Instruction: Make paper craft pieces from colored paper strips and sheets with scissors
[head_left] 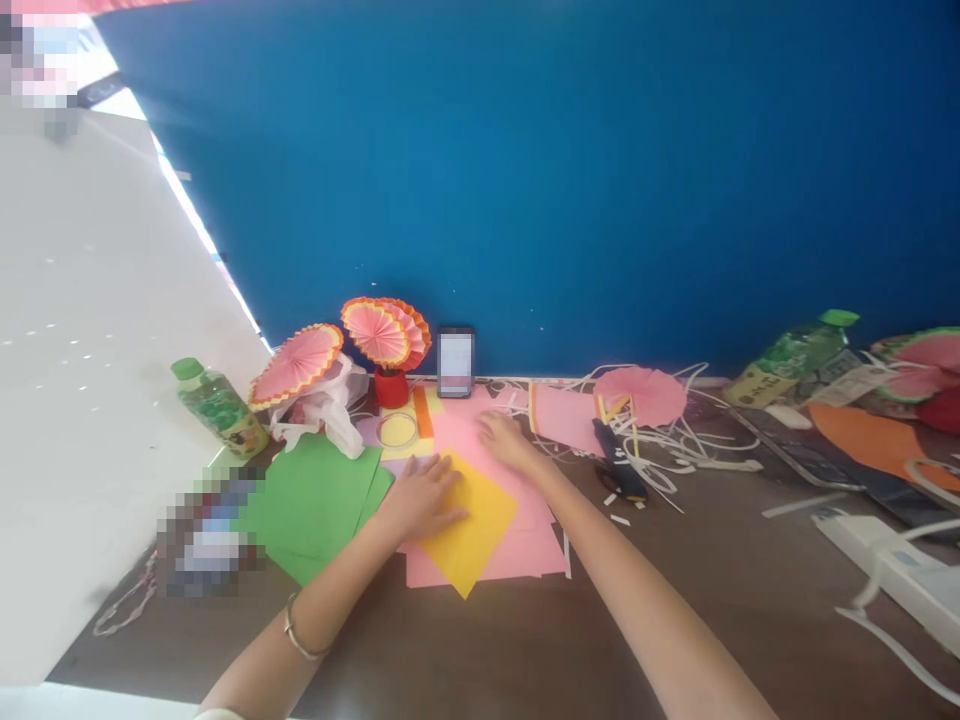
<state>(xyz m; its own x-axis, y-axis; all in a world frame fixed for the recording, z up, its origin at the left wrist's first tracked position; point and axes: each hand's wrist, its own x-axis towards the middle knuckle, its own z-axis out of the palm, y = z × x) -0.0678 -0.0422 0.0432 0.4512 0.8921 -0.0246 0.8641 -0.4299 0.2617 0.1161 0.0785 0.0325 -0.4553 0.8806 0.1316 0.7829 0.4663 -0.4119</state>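
My left hand (424, 498) lies on a yellow sheet of paper (480, 520), fingers spread and holding nothing. That sheet is turned cornerwise on top of several pink sheets (525, 560). Farther forward, my right hand (504, 440) rests on the pink paper with its fingers apart; the fingertips are small and slightly blurred. Left of my left hand is a fanned stack of green paper (315, 500). Just beyond the hands sits a tape roll (397, 430) on pale yellow paper, beside an orange strip (424, 412).
Folded paper fans (379, 335) stand in a red pot (391, 387) near a phone (456, 362). Green-capped bottles (219, 408) flank the desk. On the right lie a dark-handled cutter-like tool (621, 462), white cords (675, 445) and a power strip (892, 570).
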